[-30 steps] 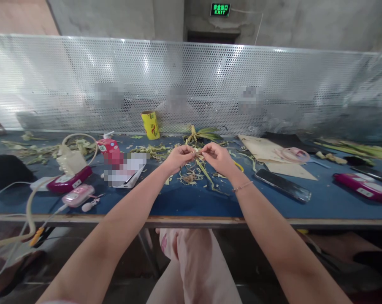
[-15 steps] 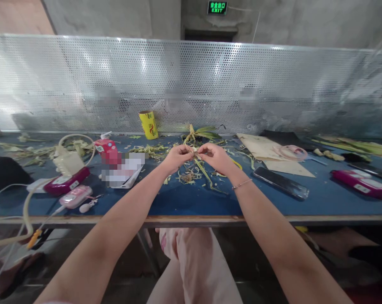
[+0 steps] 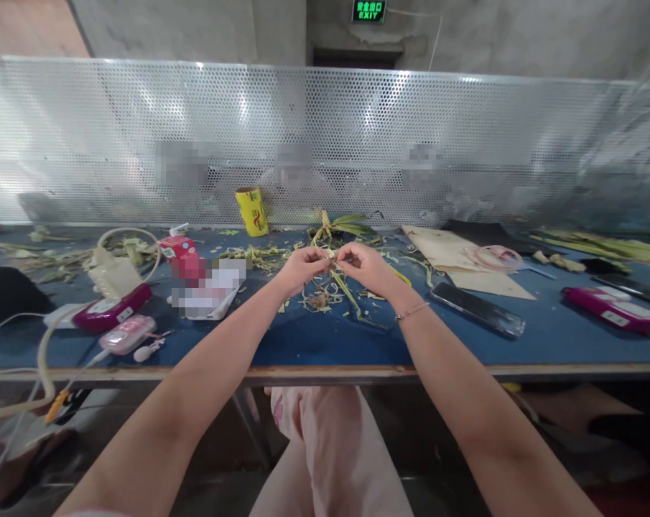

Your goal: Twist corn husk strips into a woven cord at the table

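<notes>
My left hand and my right hand meet over the middle of the table, thumbs and fingertips pinched. Between them is the pale upper end of a green plant stalk, whose thin lower part slants down toward the right across the table. The fingers partly hide the gripped end. Just below my hands lies a small heap of stringy plant scraps. Behind them is a bunch of plant stalks with green leaves. A thin bracelet circles my right wrist.
A blue-topped table backs onto a perforated metal screen. At left are a yellow can-like tube, a red pump bottle and a magenta box. At right are a phone, brown paper and another magenta box.
</notes>
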Available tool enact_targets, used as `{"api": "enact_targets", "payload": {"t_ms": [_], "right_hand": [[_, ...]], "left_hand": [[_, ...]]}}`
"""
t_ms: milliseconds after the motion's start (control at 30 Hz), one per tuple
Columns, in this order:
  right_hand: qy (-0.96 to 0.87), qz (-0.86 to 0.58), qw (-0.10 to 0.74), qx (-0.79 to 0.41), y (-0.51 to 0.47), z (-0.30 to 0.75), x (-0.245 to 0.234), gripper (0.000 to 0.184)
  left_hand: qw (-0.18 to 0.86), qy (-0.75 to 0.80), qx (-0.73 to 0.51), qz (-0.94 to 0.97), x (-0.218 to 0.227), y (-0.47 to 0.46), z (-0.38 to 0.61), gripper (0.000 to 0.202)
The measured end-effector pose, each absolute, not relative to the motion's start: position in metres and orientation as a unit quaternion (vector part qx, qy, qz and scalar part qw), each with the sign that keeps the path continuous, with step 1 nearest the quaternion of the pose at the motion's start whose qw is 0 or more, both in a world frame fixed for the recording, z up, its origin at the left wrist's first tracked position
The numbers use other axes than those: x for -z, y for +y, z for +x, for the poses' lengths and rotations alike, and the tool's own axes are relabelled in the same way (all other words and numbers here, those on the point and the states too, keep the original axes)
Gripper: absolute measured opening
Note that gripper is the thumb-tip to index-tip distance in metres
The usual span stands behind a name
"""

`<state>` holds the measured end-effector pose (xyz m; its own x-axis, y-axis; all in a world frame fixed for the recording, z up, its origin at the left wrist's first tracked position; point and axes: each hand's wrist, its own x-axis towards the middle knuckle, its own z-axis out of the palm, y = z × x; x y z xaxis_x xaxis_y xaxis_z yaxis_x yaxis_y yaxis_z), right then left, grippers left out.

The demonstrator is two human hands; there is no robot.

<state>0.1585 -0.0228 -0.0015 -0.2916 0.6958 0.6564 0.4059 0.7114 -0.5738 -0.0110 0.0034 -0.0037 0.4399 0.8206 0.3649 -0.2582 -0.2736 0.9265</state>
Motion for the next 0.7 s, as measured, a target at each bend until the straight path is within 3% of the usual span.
{"api": "enact_targets", "payload": {"t_ms": [333,700], "right_hand": [[-0.774,-0.351,0.486,-0.203,-0.0238,0.1612,0.0025,0.010],[-0.813,-0.364,0.450,-0.063,-0.0267,0.1629,-0.0038,0.014]], "left_hand": [[0.556,0.226,-0.487,0.635,0.0041,0.0062,-0.0133,0.021],[0.604,0.237,-0.467,0.601,0.0021,0.0032,-0.0121,0.022]]}}
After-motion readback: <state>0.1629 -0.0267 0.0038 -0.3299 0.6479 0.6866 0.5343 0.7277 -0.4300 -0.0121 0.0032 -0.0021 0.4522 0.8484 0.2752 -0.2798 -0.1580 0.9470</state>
